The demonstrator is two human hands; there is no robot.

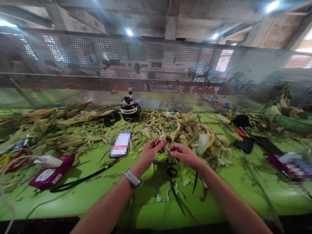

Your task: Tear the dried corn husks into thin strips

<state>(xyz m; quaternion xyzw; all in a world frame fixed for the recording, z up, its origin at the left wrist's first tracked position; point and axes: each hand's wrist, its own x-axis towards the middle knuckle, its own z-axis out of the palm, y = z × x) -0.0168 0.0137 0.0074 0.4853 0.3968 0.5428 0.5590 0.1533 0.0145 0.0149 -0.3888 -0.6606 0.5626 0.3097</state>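
Remotely, I record a green table (151,217), a perforated grey screen (156,52) along its far edge, a concrete ceiling (136,16) and lit lamps (272,6) overhead.

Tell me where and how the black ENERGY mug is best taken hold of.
Probably by the loop, with the right hand coming from the right: the mug stands upright, and the loop juts out on that side.

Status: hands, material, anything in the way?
Left hand, right hand: close together at plant bits, grip unclear. Scrap pile just beyond. Phone left of both, apart from them.
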